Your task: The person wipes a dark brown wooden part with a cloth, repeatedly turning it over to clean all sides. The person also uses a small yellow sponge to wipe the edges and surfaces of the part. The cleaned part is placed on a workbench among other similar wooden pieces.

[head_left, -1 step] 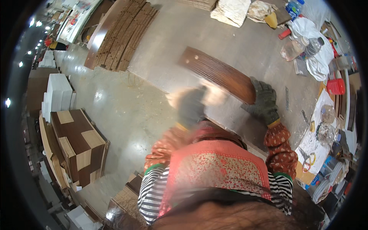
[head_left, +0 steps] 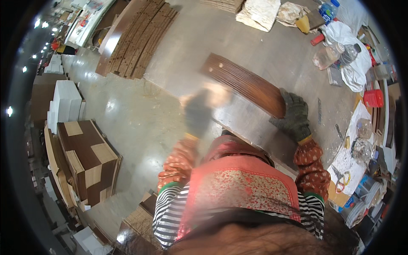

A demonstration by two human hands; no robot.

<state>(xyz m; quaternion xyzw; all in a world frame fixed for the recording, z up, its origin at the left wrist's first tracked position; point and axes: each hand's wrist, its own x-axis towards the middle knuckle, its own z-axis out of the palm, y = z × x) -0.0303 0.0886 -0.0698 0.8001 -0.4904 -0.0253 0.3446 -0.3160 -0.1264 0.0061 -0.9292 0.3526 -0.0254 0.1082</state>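
Observation:
A long dark-brown wood piece (head_left: 246, 85) with parallel lines along its length lies slanted on the worktable (head_left: 187, 46). Two pale spots mark its far left end. My right hand (head_left: 295, 114), in a dark grey-green glove, holds its near right end, thumb on the near side and fingers at the far side. My left hand (head_left: 198, 111), gloved alike, is smeared by motion beyond the table's left edge. With it goes a pale, cloth-like thing (head_left: 217, 93), also blurred, close to the wood piece's left part.
Stacked brown boards (head_left: 140, 38) lie at the table's far left. Rags (head_left: 258, 13), plastic bottles (head_left: 328, 55), a red jar (head_left: 373, 98) and scissors (head_left: 340, 178) line the far and right sides. On the floor at left stand a brown-and-tan stack (head_left: 89, 157) and white blocks (head_left: 66, 104).
My left hand has swung left with the pale thing, uncovering more of the table's near edge. The right hand keeps its place on the wood piece.

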